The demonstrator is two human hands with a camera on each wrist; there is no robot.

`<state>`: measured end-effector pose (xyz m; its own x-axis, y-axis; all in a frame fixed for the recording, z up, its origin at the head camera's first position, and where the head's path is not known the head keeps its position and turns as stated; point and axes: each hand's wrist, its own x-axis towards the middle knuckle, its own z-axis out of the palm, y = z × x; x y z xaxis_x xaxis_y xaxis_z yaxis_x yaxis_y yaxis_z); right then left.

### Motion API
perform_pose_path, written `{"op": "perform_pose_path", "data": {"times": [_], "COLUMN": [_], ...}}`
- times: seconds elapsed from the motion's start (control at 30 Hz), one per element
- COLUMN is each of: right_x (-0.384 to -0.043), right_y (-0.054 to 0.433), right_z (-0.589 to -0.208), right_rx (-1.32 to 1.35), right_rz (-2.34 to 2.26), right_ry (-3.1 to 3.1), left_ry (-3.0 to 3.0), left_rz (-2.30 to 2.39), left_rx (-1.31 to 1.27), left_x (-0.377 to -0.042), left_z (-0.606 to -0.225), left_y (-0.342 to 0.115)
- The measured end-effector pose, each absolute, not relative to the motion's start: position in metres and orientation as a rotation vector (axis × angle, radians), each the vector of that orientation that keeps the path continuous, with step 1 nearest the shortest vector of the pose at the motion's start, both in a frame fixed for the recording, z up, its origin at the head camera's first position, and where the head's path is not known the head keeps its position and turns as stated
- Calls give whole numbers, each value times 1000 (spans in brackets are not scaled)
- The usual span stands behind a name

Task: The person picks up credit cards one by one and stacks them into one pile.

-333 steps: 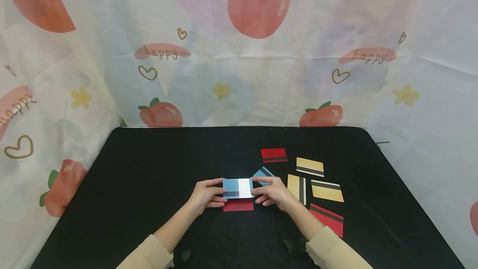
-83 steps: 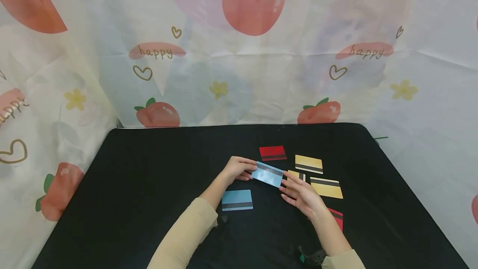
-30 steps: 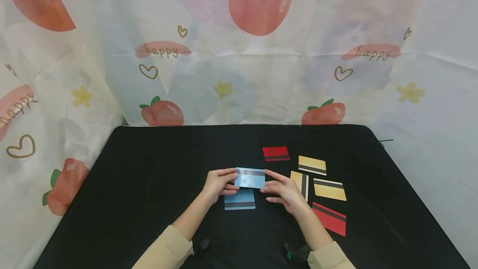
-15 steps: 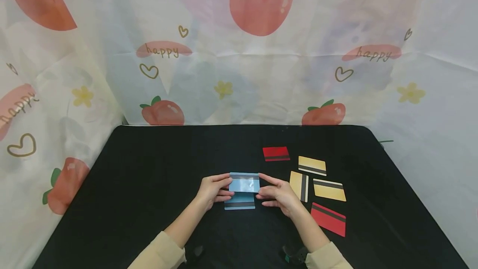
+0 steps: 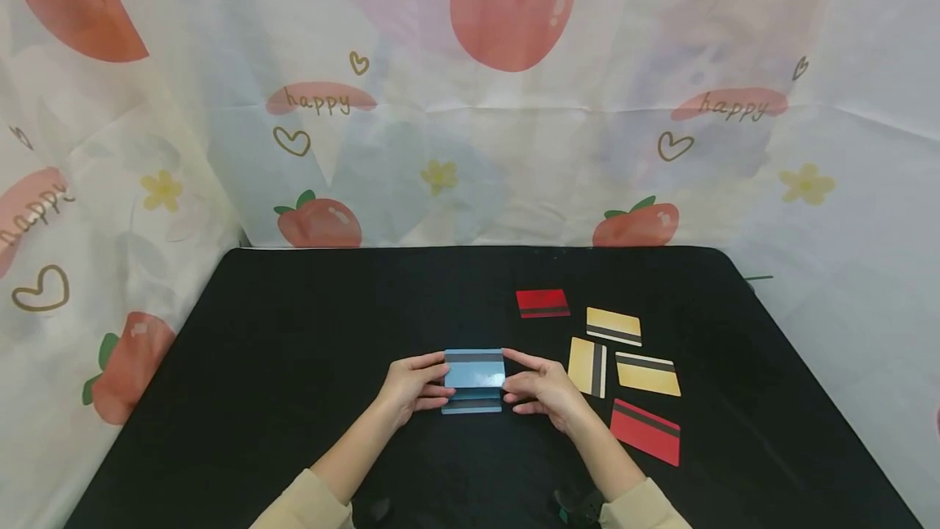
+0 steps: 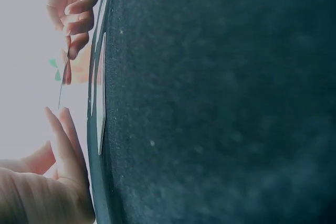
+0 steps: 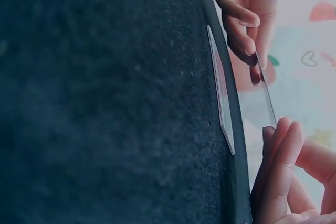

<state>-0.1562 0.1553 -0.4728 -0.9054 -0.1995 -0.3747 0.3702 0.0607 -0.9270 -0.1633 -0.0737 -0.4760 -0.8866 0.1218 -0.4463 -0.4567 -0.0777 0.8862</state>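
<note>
My left hand (image 5: 413, 384) pinches the left end of a light blue card (image 5: 476, 375) with a dark stripe. The right hand (image 5: 547, 390) pinches the same card's right end. It is held above the table, seen nearly edge-on in the right wrist view as a thin card line (image 7: 269, 95) between both hands' fingertips. Below it lies another blue card (image 5: 472, 407), its lower part with a dark stripe showing and the rest covered by the raised one. In the left wrist view the card on the table (image 6: 102, 103) shows as a thin, slanted edge.
To the right lie three gold striped cards, the nearest an upright gold card (image 5: 583, 367). A red card (image 5: 543, 303) lies behind them and another red card (image 5: 646, 433) by the right forearm. The black table (image 5: 330, 308) backs onto a printed curtain (image 5: 396, 145).
Earlier, one blue card came over a red card and later lay in its place. The second blue card was lifted from the right, turned straight, and carried left and nearer over the first.
</note>
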Motion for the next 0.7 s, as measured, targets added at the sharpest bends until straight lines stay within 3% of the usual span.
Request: {"op": "perform_pose_path", "data": {"times": [0.7], "right_x": [-151], "right_y": [155], "right_z": [-479], "right_rx": [111], "right_rz": [-1802], "right_ry": [1985], "left_ry": [1814], "left_rz": [1980], "left_rx": [-284], "left_x": [-153], "left_z": [-483], "left_y": [-84]}}
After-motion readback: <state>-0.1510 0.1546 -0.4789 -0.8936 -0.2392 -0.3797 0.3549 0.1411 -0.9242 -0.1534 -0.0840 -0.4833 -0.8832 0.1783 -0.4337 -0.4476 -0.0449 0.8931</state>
